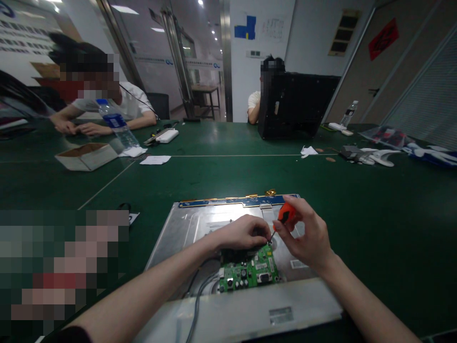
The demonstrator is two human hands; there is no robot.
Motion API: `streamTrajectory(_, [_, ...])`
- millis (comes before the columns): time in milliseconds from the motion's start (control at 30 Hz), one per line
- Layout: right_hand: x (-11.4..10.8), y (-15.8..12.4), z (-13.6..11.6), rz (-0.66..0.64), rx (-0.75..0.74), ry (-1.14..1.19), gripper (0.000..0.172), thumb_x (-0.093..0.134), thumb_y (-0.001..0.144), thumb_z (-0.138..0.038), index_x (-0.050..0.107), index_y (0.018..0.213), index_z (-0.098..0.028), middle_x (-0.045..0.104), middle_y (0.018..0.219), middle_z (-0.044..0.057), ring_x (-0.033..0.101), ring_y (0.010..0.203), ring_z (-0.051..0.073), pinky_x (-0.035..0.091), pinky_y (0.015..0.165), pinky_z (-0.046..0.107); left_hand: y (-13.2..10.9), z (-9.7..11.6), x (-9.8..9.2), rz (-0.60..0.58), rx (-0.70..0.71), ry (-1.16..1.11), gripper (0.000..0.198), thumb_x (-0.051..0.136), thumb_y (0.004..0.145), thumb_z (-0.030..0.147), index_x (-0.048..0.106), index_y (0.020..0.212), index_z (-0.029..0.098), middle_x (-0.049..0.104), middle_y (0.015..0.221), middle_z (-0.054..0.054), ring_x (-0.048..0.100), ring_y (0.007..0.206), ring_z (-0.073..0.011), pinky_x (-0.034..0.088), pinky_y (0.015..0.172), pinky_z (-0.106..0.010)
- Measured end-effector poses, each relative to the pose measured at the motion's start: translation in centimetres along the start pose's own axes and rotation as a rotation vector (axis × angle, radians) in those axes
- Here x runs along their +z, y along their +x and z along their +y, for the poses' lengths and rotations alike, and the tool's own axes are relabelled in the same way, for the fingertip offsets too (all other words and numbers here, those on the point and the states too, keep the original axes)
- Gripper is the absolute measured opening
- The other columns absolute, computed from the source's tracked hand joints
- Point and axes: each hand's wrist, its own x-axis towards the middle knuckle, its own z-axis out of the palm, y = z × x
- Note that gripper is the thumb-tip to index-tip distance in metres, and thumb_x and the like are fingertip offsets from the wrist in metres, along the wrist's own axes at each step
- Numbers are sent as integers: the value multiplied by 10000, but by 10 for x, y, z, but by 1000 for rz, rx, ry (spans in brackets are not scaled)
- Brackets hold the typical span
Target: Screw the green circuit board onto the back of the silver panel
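Observation:
A silver monitor back panel (185,224) lies flat on the green table in front of me. A green circuit board (250,274) sits on it near the front. My right hand (307,238) is closed round a small screwdriver with an orange handle (285,213), its tip down at the board's far corner. My left hand (243,232) rests on the panel just behind the board, fingers pinched together next to the screwdriver tip; what they hold is too small to see. Grey cables (196,297) run off the board's left side.
Across the table sit an open cardboard box (85,156), a water bottle (116,124), paper scraps (155,160) and a black monitor (296,107). Two people sit at the far side. White parts (378,157) and another bottle (349,114) lie far right.

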Motion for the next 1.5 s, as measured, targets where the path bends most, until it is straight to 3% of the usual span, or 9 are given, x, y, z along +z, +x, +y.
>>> streamTrajectory(333, [-2, 1, -2, -28, 36, 45, 551, 513, 856, -155, 363, 1382, -217, 623, 928, 38, 575, 568, 103, 514, 474, 234, 0, 1, 0, 10, 2, 47, 105, 612, 802, 78, 660, 882, 126, 641, 797, -3, 582, 748, -156, 434, 679, -223])
streamTrajectory(700, [1, -2, 2, 7, 2, -16, 533, 582, 842, -153, 390, 1333, -233, 564, 830, -3, 495, 516, 90, 470, 454, 229, 0, 4, -1, 2, -19, 28, 123, 607, 797, 75, 663, 884, 142, 678, 860, -15, 607, 798, -172, 456, 748, -247])
streamTrajectory(1100, [-1, 0, -2, -15, 20, 54, 539, 524, 851, -151, 384, 1368, -211, 623, 886, 28, 572, 578, 114, 512, 486, 249, 0, 0, 1, -3, -6, 6, 143, 599, 805, 76, 667, 917, 135, 672, 845, -16, 600, 780, -165, 452, 715, -234])
streamTrajectory(1500, [0, 2, 0, 23, -42, -33, 494, 590, 847, -142, 422, 1300, -246, 536, 731, -35, 480, 520, 101, 453, 462, 236, -1, 1, 0, 10, 4, 10, 112, 607, 809, 94, 668, 893, 136, 672, 843, -23, 615, 787, -173, 463, 724, -248])
